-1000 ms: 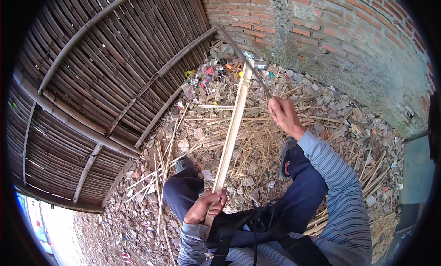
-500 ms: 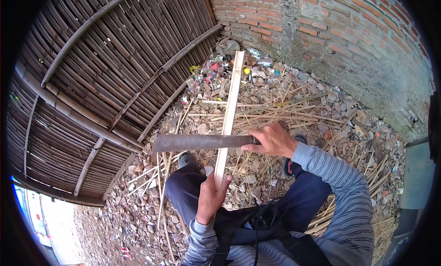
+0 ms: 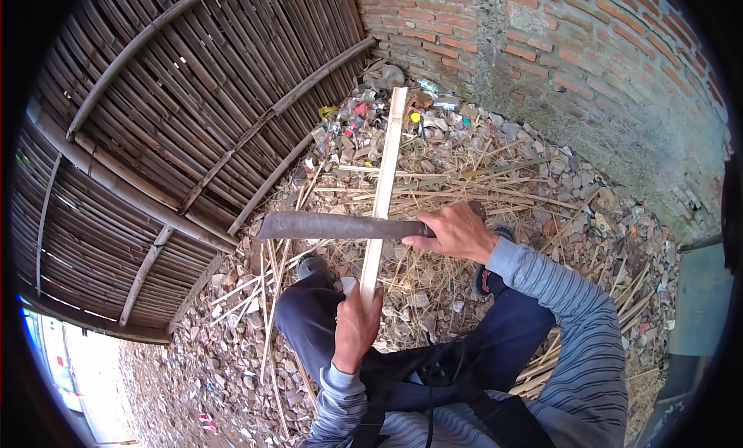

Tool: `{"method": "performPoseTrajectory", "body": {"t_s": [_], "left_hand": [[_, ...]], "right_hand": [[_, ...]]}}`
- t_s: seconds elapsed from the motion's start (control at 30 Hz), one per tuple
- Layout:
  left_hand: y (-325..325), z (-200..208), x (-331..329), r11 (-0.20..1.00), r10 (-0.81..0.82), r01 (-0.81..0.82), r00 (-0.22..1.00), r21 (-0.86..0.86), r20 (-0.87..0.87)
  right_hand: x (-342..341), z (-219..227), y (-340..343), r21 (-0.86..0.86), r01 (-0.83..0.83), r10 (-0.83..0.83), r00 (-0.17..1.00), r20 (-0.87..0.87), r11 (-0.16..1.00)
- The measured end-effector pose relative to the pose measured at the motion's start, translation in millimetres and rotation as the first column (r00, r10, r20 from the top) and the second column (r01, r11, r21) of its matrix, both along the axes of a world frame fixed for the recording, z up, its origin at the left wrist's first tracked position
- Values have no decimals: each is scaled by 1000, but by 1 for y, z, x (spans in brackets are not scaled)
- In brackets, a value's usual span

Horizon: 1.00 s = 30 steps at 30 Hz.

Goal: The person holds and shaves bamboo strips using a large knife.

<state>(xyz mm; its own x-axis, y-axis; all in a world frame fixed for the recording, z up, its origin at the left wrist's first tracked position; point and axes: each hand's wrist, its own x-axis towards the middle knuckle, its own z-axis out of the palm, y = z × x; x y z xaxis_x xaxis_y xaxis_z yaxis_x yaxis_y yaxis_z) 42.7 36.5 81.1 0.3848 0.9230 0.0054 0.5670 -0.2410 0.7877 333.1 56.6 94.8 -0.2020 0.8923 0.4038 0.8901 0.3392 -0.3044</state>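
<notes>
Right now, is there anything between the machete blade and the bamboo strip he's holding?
Nothing visible. The machete blade in the right hand lies straight across the bamboo strip, above the left hand gripping its lower end.

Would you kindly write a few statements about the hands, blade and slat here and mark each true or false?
1. The right hand grips the machete by its handle. True.
2. The left hand is empty. False: it holds the near end of the slat.
3. The blade lies across the slat. True.
4. The slat points at the bamboo fence. False: it points toward the litter by the brick wall.
</notes>
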Motion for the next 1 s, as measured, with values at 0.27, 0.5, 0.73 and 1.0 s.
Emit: {"method": "performPoseTrajectory", "body": {"t_s": [0.27,0.5,0.73,1.0], "left_hand": [[-1,-20,-6,988,-25,31,999,154,-41],[-2,-23,-15,985,-66,71,997,160,-35],[-1,-24,-13,998,-1,4,999,69,-40],[-7,-22,-23,999,3,-2,1000,43,-22]], "right_hand": [[-3,-9,4,51,-134,131,989,64,990],[6,-11,19,114,1,-6,999,45,993],[-17,-21,4,91,-144,134,985,106,985],[12,-26,28,86,69,-66,997,-38,994]]}}
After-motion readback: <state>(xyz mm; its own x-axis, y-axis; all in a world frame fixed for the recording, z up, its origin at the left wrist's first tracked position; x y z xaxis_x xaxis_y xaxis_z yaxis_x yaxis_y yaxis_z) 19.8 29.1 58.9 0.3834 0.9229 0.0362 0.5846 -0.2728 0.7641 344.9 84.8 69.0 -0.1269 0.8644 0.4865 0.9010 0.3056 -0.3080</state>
